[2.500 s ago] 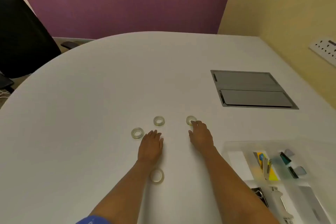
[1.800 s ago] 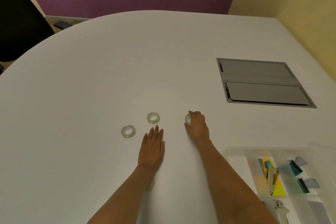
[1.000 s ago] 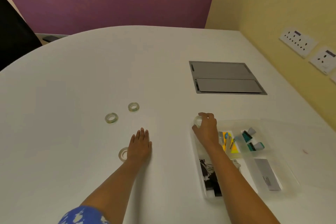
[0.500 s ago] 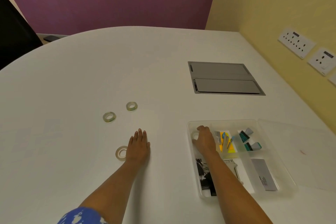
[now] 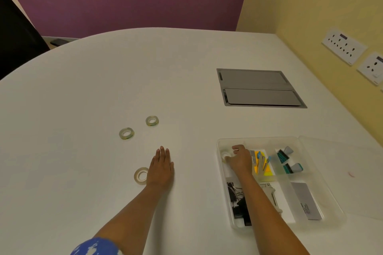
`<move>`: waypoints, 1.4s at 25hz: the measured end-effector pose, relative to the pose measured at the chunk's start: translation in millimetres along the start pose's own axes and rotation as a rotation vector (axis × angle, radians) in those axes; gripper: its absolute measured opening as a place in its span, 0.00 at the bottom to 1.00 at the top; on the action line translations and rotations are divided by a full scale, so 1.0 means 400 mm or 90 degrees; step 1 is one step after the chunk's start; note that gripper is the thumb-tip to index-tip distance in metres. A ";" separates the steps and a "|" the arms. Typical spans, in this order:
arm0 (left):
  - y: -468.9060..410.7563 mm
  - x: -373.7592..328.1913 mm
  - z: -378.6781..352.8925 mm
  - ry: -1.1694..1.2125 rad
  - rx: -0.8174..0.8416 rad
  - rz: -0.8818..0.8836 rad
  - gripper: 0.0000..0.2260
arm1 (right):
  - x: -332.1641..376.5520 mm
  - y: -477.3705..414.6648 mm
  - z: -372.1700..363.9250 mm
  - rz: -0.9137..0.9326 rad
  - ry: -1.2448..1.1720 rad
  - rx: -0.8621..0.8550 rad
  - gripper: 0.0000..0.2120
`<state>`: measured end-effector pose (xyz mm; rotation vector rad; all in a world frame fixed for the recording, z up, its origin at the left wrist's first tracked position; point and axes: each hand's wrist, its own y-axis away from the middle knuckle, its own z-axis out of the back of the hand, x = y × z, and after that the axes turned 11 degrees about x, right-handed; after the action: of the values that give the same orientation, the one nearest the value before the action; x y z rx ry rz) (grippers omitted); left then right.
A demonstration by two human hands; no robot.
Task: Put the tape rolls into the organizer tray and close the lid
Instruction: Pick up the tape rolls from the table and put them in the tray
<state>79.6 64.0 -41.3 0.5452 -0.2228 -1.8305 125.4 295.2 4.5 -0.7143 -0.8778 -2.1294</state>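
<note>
The right hand (image 5: 239,159) reaches into the far-left compartment of the organizer tray (image 5: 220,145), its grip closed lightly around a tape roll (image 5: 226,154), thumb on the near side and fingers over the far side. That roll is small, pale and translucent with a white core; the hand covers much of it, so whether it already rests on the tray floor cannot be told, though it seems to lie flat with its hole facing up. The tray is clear plastic, its long axis running away from the person, with its lid (image 5: 348,172) lying open on the surface to the right. Other compartments hold black binder clips (image 5: 236,198), yellow sticky notes (image 5: 267,172) and a grey card (image 5: 306,201). The left hand (image 5: 161,170) lies flat, palm down on the white surface (image 5: 83,109), fingers together and holding nothing. Just beside it on its left, touching or nearly so, is a second tape roll (image 5: 140,175), lying flat. Two more tape rolls (image 5: 126,133) lie further out, near each other, both flat with holes upward and faintly greenish rims.
</note>
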 end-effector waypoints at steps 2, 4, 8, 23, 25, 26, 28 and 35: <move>-0.008 0.000 0.005 0.007 -0.010 -0.008 0.24 | 0.033 0.015 -0.007 0.057 0.026 -0.090 0.15; -0.020 0.002 0.011 0.015 -0.019 -0.012 0.24 | 0.087 0.023 -0.020 0.131 0.035 -0.136 0.13; -0.062 0.013 0.024 0.029 -0.029 -0.012 0.24 | 0.198 -0.010 -0.079 0.228 0.075 -0.054 0.14; -0.157 0.023 0.012 -0.033 -0.151 -0.025 0.25 | 0.429 -0.194 -0.445 0.337 0.293 0.328 0.33; -0.142 0.015 0.031 0.007 -0.147 -0.079 0.25 | 0.444 -0.206 -0.466 0.358 0.321 0.333 0.35; -0.134 0.011 0.047 0.044 -0.140 -0.080 0.27 | 0.450 -0.212 -0.473 0.371 0.341 0.332 0.34; -0.107 0.003 0.089 0.089 -0.170 -0.048 0.28 | 0.457 -0.221 -0.481 0.400 0.381 0.328 0.31; -0.148 0.020 0.024 -0.015 -0.101 -0.011 0.26 | 0.442 -0.209 -0.432 0.388 0.279 0.243 0.22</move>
<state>22.9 74.7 -59.3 0.4155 -0.0879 -1.8538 -81.2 136.4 -8.7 -0.2484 -0.6821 -1.4361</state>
